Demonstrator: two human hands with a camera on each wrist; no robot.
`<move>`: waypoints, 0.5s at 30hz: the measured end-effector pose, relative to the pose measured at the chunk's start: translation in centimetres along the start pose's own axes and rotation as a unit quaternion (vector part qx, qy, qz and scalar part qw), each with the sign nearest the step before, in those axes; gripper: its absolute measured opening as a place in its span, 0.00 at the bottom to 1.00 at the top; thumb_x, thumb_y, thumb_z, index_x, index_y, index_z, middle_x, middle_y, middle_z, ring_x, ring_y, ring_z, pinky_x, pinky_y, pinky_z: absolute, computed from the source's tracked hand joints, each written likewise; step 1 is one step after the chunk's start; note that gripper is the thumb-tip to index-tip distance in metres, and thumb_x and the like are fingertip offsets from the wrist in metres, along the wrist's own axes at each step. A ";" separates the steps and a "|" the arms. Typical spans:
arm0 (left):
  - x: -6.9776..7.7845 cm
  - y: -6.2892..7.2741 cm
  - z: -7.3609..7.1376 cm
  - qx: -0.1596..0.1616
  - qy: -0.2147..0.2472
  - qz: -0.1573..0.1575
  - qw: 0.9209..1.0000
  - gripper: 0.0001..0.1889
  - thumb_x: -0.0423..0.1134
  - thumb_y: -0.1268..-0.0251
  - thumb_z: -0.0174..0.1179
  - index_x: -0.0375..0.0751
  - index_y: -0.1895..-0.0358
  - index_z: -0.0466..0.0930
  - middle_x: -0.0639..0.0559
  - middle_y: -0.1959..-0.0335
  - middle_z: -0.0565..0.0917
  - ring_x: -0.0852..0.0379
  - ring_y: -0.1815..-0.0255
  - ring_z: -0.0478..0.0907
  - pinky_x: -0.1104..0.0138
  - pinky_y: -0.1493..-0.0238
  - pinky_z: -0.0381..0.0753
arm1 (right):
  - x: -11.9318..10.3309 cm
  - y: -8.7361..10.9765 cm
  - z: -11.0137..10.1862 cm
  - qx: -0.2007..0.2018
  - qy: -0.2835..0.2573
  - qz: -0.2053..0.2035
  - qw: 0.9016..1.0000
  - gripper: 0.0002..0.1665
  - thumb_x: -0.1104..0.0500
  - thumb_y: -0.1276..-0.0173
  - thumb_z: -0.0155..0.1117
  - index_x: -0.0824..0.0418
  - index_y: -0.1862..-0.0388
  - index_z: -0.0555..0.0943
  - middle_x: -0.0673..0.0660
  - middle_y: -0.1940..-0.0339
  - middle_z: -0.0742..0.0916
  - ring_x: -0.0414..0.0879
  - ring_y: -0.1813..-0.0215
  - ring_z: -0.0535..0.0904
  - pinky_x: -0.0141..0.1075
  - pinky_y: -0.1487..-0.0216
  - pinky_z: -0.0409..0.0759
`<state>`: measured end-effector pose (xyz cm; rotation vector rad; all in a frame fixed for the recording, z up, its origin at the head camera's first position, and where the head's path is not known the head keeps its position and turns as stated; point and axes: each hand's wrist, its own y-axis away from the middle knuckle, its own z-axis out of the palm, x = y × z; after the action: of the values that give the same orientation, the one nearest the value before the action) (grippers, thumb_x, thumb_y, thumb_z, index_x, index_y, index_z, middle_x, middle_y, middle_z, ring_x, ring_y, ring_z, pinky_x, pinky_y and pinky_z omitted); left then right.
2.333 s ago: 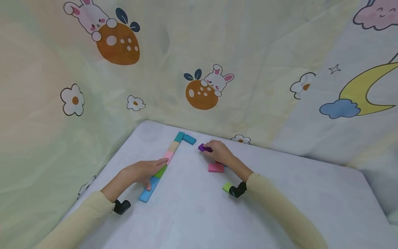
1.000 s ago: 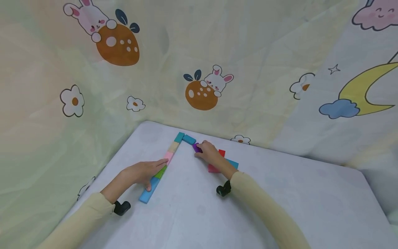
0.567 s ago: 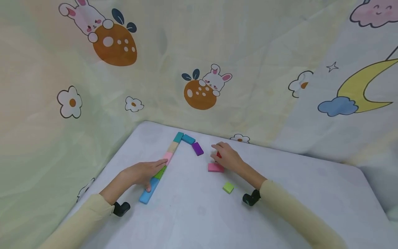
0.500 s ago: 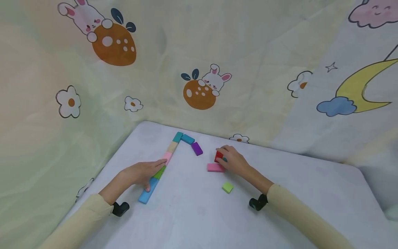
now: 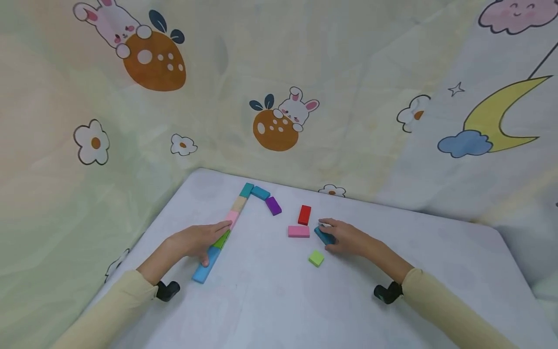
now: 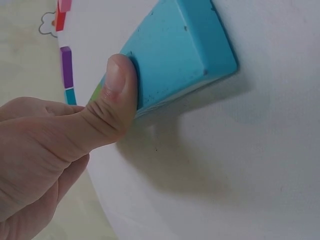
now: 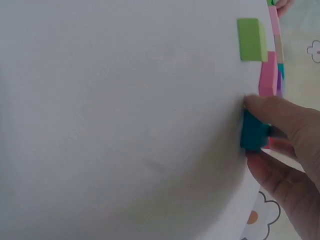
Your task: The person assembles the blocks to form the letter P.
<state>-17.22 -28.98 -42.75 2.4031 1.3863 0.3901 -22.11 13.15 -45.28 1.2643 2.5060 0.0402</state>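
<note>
On the left of the table my left hand point(image 5: 193, 241) lies along a slanting row of wooden blocks. Its fingertips touch the pale pink block point(image 5: 232, 218), and its thumb presses the light blue block point(image 6: 170, 50) at the near end. Between these is a green block point(image 5: 222, 239); beyond them come a beige block point(image 5: 239, 203) and a teal block point(image 5: 246, 189). A blue block point(image 5: 260, 193) and a purple block point(image 5: 273, 206) angle off to the right from the far end. My right hand point(image 5: 348, 240) pinches a teal-blue block point(image 7: 253, 131) by its two ends, thumb against fingers.
Loose between the hands are a red block point(image 5: 304, 214), a pink block point(image 5: 298, 231) and a light green block point(image 5: 316, 258). The white table point(image 5: 270, 300) meets a printed cloth backdrop point(image 5: 348, 145) at its far edge. Black wrist cameras point(image 5: 387, 293) stick out below both sleeves.
My right hand set the purple block beside the blue one and let go. It then moved right, past the red block, and took hold of the teal-blue block. The left hand stayed put.
</note>
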 end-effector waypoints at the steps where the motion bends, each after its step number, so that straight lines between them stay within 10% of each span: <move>1: 0.0 0.0 0.0 0.002 -0.001 0.002 1.000 0.59 0.49 0.56 0.75 0.36 0.23 0.47 0.45 0.21 0.53 0.46 0.26 0.64 0.53 0.31 0.70 | 0.0 -0.1 -0.2 -0.011 -0.004 -0.004 1.000 0.38 0.54 0.40 0.73 0.63 0.32 0.72 0.60 0.29 0.73 0.57 0.31 0.71 0.47 0.41 0.81; 7: 0.0 0.2 -0.2 0.003 -0.006 0.008 1.000 0.58 0.49 0.56 0.75 0.35 0.24 0.48 0.45 0.21 0.53 0.46 0.27 0.65 0.54 0.31 0.71 | 0.8 -0.3 -0.5 -0.028 -0.044 -0.026 0.998 0.36 0.56 0.40 0.73 0.64 0.35 0.73 0.60 0.33 0.77 0.55 0.36 0.75 0.45 0.41 0.82; 15: 0.1 0.2 -0.3 -0.010 0.006 -0.007 1.000 0.59 0.48 0.55 0.75 0.37 0.23 0.46 0.46 0.21 0.52 0.47 0.26 0.64 0.53 0.31 0.70 | -1.1 -0.9 -0.2 0.091 -0.104 -0.034 0.990 0.35 0.53 0.42 0.74 0.63 0.38 0.75 0.61 0.40 0.78 0.47 0.52 0.80 0.36 0.56 0.86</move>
<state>-17.16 -28.88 -42.35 2.3765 1.3976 0.4141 -22.28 11.75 -44.98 1.1810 2.4110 -0.3272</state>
